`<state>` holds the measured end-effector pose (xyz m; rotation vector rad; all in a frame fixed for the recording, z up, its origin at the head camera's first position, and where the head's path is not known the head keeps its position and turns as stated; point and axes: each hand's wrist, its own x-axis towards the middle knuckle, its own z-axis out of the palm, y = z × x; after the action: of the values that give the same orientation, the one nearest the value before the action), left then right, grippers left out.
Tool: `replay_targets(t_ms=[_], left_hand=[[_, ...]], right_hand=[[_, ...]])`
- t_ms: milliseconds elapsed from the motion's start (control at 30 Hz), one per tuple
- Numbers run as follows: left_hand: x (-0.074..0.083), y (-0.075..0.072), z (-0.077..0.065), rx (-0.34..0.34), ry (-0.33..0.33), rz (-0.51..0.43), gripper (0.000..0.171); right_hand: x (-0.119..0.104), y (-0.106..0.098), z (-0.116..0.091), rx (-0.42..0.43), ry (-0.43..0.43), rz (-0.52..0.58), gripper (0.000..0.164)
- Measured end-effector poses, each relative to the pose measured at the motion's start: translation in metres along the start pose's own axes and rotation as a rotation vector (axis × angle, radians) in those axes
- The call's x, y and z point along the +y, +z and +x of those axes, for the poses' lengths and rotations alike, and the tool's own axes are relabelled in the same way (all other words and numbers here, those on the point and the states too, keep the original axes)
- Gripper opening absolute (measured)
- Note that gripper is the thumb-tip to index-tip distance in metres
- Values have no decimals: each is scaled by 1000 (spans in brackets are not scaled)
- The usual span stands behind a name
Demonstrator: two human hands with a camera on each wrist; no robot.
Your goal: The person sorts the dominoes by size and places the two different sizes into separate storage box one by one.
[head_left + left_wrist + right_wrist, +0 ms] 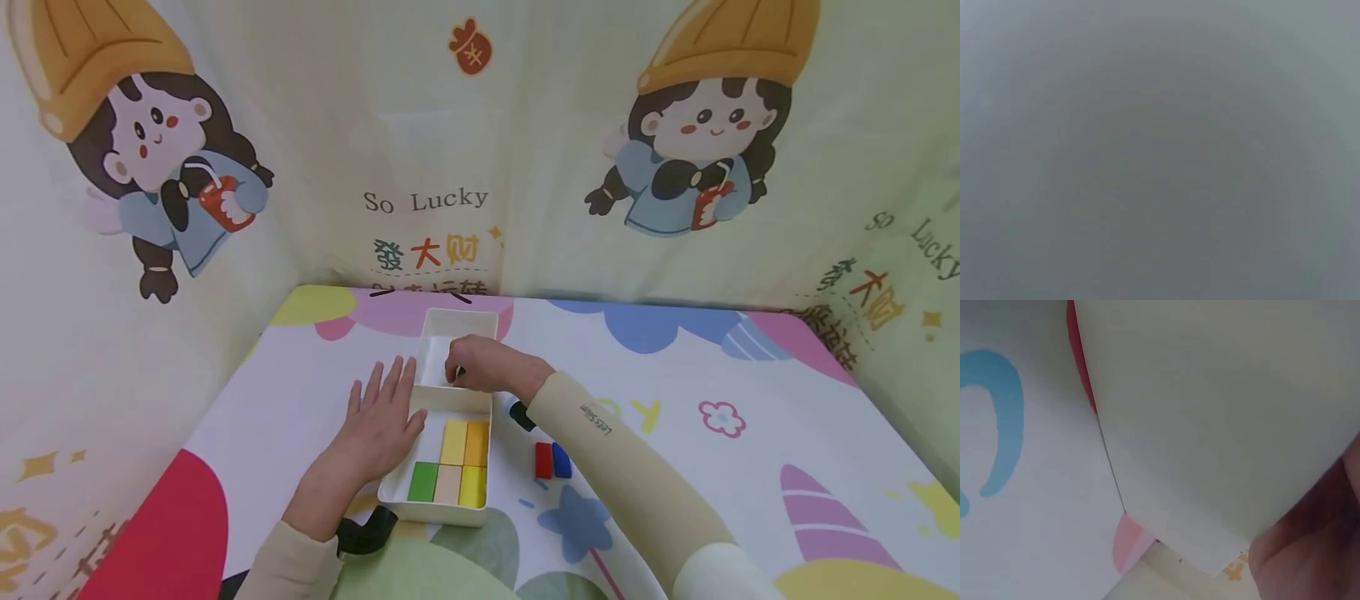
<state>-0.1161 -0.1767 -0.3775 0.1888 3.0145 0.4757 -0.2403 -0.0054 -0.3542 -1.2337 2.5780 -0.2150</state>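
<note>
A white two-compartment box stands on the table. My left hand lies along its left side with straight, spread fingers and touches the rim. My right hand reaches into the far compartment with curled fingers, pinching a small dark green piece that is mostly hidden. Several flat blocks lie in the near compartment: green, beige, bright yellow, pale yellow and orange-yellow. In the right wrist view the box's outer wall fills much of the picture, with the hand at the right edge.
A red block and a blue block lie side by side on the table, right of the box under my forearm. A printed cloth hangs behind the patterned table. The left wrist view is a grey blur.
</note>
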Motion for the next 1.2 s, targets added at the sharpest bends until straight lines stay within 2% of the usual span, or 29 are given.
replay_targets(t_ms=[233,600,800,900,1200], left_hand=[[-2,0,0,3,-8,-4,74],[-1,-1,0,-4,-14,-15,74],[1,0,0,-2,-8,-16,74],[1,0,0,-1,-6,-11,74],[1,-1,-1,-4,-12,-13,74]], right_hand=[[-2,-4,3,-93,3,-19,17],[-3,-7,5,-159,20,-55,17],[-4,-7,1,-199,81,-48,19],[-5,-6,0,-206,103,-53,22],[-11,-7,-1,-180,75,-119,21]])
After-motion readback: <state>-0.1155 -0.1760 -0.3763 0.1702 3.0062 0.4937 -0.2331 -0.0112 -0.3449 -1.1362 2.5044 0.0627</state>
